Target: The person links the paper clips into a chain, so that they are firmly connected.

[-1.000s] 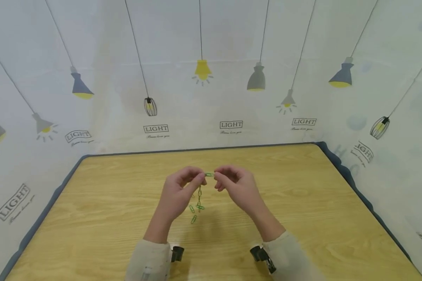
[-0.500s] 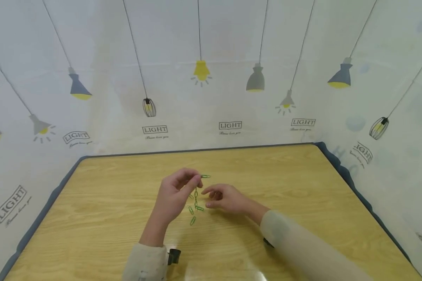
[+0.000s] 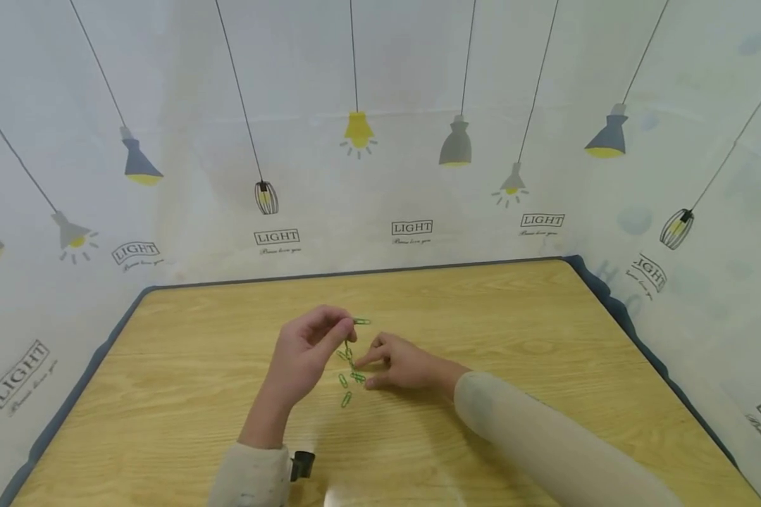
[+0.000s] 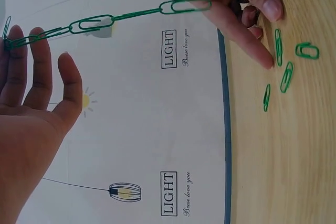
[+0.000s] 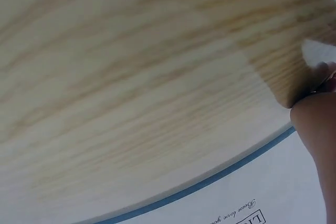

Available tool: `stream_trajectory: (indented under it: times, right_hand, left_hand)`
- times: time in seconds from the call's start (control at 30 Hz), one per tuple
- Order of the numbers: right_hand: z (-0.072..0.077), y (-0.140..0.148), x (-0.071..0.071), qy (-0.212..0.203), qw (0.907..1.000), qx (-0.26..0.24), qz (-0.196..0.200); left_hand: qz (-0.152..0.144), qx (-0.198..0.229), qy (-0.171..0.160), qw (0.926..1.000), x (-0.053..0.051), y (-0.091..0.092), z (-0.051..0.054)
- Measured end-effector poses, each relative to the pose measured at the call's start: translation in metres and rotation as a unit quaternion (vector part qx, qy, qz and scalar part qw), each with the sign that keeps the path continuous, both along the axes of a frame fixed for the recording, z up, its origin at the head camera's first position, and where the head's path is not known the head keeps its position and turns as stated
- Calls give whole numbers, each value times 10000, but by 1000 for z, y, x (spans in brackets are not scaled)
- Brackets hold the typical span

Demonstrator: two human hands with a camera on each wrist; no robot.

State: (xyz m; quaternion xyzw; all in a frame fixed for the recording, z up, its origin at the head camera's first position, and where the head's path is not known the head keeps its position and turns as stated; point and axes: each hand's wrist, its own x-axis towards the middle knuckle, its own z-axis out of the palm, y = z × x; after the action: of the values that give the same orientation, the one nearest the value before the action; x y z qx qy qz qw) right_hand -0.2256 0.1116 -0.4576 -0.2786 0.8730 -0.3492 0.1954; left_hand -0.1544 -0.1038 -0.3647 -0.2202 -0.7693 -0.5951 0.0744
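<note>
My left hand (image 3: 311, 345) pinches a chain of green paper clips (image 4: 92, 23) between thumb and fingertips, above the table. One clip (image 3: 362, 322) sticks out sideways from the fingertips, and the rest dangles below. My right hand (image 3: 404, 362) is low over the table, thumb and forefinger spread apart at several loose green paper clips. In the left wrist view, the nearest loose clip (image 4: 278, 47) lies by its fingertips, and the chain's end passes in front of this hand. The right wrist view has only part of the right hand (image 5: 317, 121) at its edge.
Another loose paper clip (image 3: 346, 400) lies nearer to me on the wooden table (image 3: 514, 317). A white sheet printed with lamps (image 3: 330, 197) rises behind and beside the table, with a dark blue border (image 3: 368, 272) along the table's edge.
My right hand has let go of the clip at the chain's upper end and moved down to the loose clips. The left hand has shifted slightly left, still holding the chain.
</note>
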Motion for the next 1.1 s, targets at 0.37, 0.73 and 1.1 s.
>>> stream_trajectory:
  times: [0.37, 0.73, 1.1]
  right_hand:
    - [-8, -7, 1, -29, 9999, -46, -145]
    - [-8, -13, 3, 167, 9992, -86, -349]
    - [27, 7, 6, -924, 9925, -486, -643]
  left_hand:
    - [-107, 412, -36, 9991, 2, -12, 1]
    - [41, 377, -340, 9987, 9, -28, -29]
    - [-14, 329, -697, 9970, 10, -28, -46]
